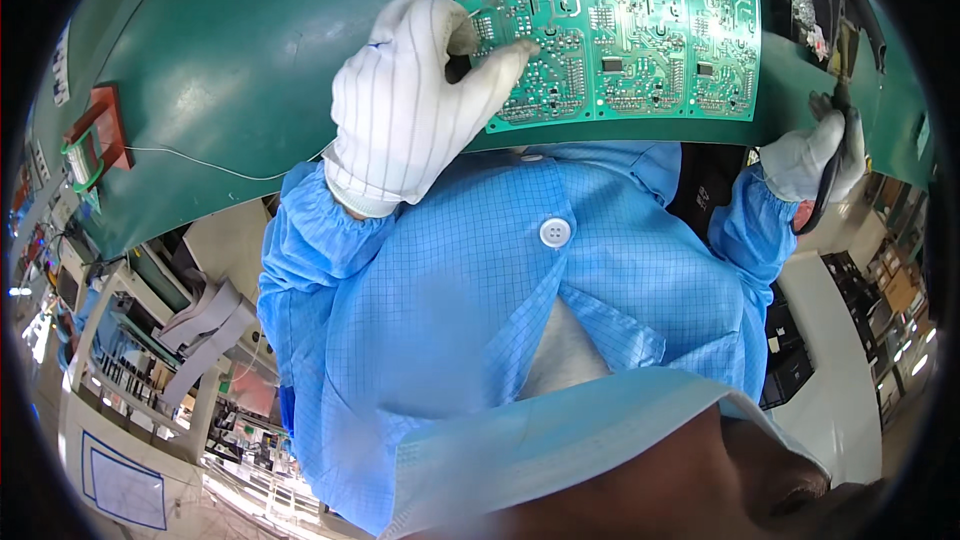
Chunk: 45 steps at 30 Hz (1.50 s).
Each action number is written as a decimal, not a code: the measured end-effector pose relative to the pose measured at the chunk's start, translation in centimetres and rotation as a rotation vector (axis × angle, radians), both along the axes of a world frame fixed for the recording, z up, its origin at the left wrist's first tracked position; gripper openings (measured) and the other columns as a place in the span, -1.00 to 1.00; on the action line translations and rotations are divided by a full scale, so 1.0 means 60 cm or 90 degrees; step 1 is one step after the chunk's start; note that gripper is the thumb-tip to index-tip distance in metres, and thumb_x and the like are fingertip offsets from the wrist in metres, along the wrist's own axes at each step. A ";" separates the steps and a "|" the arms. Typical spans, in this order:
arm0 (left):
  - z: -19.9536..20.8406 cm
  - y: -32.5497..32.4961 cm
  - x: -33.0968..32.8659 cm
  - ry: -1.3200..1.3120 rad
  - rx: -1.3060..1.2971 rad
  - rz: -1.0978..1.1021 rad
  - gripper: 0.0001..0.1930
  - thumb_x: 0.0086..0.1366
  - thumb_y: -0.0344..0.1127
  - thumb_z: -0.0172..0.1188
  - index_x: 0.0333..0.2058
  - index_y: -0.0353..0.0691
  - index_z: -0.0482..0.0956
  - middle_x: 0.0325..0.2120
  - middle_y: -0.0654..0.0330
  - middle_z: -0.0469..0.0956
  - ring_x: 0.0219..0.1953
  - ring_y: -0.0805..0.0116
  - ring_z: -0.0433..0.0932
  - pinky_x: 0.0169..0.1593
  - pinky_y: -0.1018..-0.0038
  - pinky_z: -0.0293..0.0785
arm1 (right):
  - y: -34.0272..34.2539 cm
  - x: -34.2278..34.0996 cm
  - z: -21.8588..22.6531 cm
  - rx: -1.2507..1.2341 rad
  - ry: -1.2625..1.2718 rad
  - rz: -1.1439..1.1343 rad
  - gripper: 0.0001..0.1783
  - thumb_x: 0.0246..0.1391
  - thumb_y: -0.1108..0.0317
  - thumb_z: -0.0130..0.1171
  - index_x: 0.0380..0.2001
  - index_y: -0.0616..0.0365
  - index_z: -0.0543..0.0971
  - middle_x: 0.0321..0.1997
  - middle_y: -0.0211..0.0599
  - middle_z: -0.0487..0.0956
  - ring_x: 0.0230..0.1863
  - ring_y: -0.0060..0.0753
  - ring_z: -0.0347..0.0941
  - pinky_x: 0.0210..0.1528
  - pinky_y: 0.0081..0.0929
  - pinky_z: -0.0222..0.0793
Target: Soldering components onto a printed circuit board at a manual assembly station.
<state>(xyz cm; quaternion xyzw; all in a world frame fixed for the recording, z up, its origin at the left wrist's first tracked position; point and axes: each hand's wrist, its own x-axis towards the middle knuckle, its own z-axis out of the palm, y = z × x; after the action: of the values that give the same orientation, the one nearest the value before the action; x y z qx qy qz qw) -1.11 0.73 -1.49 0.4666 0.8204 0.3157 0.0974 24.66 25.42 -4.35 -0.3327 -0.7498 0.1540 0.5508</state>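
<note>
My left hand, in a white striped glove, is at the left edge of a green circuit board panel. Its fingers are curled round a thin solder wire that runs in from a spool and passes behind the glove. The thumb tip reaches over the board. At the far right, my right hand, also gloved, grips a soldering iron by its dark handle, apart from the board. A black cord curves down from it. The panel has three sections with small parts.
A red-brown stand carries the spool at the left of the green table. Beyond the right hand, a black tray holds whitish scraps. Racks and equipment stand at the lower left, with a pale surface at the lower right.
</note>
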 end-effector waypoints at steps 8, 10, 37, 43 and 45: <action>0.010 -0.004 -0.042 0.214 0.101 -0.094 -0.78 0.11 -0.23 0.34 -0.35 -0.14 0.50 -0.53 0.22 0.53 -0.52 0.23 0.54 -0.47 0.39 0.46 | -0.003 -0.008 0.014 -0.043 -0.066 -0.003 -0.78 0.14 0.51 0.03 -0.18 0.47 0.47 -0.33 0.15 0.62 -0.40 -0.27 0.61 -0.28 -0.45 0.56; 0.014 -0.008 -0.029 -0.008 0.067 0.051 -0.82 0.09 -0.26 0.35 -0.38 -0.13 0.53 -0.53 0.24 0.53 -0.50 0.23 0.54 -0.45 0.40 0.47 | -0.007 -0.017 0.030 -0.073 -0.139 0.006 -0.78 0.14 0.52 0.04 -0.19 0.48 0.47 -0.32 0.15 0.63 -0.37 -0.26 0.62 -0.28 -0.43 0.56; -0.083 0.090 -0.025 0.128 0.641 -0.031 -0.76 -0.05 -0.38 0.37 -0.38 -0.10 0.52 -0.47 0.23 0.53 -0.47 0.22 0.53 -0.40 0.38 0.46 | -0.039 -0.147 0.117 -0.256 -0.315 0.560 -0.72 -0.18 0.64 0.13 -0.28 0.40 0.58 -0.25 -0.01 0.61 -0.23 -0.20 0.57 -0.17 -0.42 0.47; -0.084 0.087 -0.021 0.111 0.619 -0.024 -0.77 -0.06 -0.38 0.38 -0.39 -0.10 0.52 -0.47 0.23 0.54 -0.47 0.22 0.53 -0.41 0.37 0.45 | -0.017 -0.144 0.117 -0.320 -0.326 0.590 -0.72 -0.20 0.62 0.15 -0.29 0.40 0.58 -0.23 -0.02 0.62 -0.16 -0.12 0.56 -0.10 -0.35 0.46; -0.082 0.088 -0.020 0.099 0.617 -0.024 -0.77 -0.05 -0.38 0.38 -0.40 -0.11 0.53 -0.48 0.22 0.54 -0.48 0.22 0.53 -0.41 0.37 0.46 | -0.012 -0.146 0.117 -0.269 -0.333 0.612 -0.72 -0.20 0.62 0.15 -0.30 0.39 0.59 -0.22 -0.03 0.62 -0.13 -0.10 0.55 -0.05 -0.31 0.44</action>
<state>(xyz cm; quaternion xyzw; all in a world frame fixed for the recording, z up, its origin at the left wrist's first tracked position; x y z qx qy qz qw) -2.30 6.00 -6.43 0.4952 0.5753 0.6235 -0.1869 15.92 24.68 2.69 -0.0848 -0.8805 0.4456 0.1376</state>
